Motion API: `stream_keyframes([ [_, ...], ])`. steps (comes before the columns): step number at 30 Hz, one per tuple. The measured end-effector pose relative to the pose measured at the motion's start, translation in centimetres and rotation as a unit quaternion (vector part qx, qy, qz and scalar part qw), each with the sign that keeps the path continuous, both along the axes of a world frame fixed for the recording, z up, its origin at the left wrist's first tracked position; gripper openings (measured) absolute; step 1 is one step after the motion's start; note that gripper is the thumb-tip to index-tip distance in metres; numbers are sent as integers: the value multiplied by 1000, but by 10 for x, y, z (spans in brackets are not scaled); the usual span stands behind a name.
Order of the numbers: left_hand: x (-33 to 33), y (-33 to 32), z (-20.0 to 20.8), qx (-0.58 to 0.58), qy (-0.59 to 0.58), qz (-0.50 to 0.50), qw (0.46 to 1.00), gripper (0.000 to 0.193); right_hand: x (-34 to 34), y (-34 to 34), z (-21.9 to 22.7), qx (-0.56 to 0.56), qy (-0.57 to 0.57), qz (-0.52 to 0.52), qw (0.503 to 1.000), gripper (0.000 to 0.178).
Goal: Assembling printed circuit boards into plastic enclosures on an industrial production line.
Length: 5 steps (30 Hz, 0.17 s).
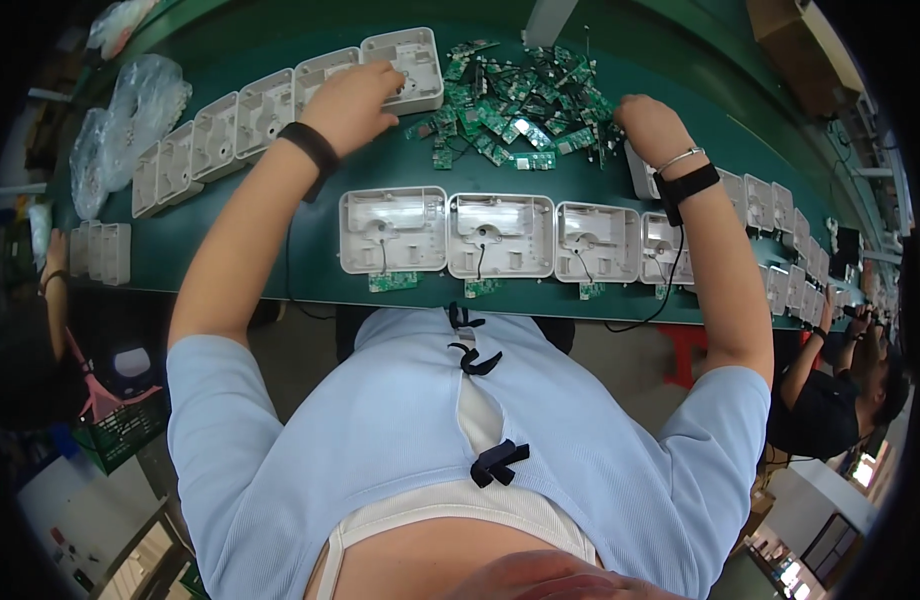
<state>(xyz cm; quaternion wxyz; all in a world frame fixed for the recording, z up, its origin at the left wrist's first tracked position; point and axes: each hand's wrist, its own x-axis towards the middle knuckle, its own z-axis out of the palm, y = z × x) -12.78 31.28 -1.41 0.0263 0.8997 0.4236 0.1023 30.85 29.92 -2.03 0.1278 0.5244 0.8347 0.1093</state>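
Note:
My left hand [355, 100] reaches over a row of light grey plastic housings at the back left. Its thumb and fingers are apart, close to the last housing [416, 95] of that row; any contact is hard to make out. My right hand [653, 127] is at the right edge of a pile of green circuit boards [515, 110] with dark wires. Its fingers are curled together, and what they hold, if anything, is hidden. In front of me, a row of open housings [500, 235] lies along the table edge. A wire runs from each nearer one to a small board [393, 282].
The green table [310, 240] curves off to both sides. Clear plastic bags [130, 120] lie at the left, near stacked housings [102, 252]. More housings [765, 200] continue on the right, where co-workers [830, 400] sit. A metal post [548, 22] stands behind the boards.

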Motion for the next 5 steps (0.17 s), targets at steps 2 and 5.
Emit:
stream_keyframes([
  [2,5,2,-1,-21,25,16,999,39,-4,-1,9,11,30,-6,999,14],
  [5,3,4,-4,13,51,26,998,51,-12,-3,35,26,158,-41,986,12],
])
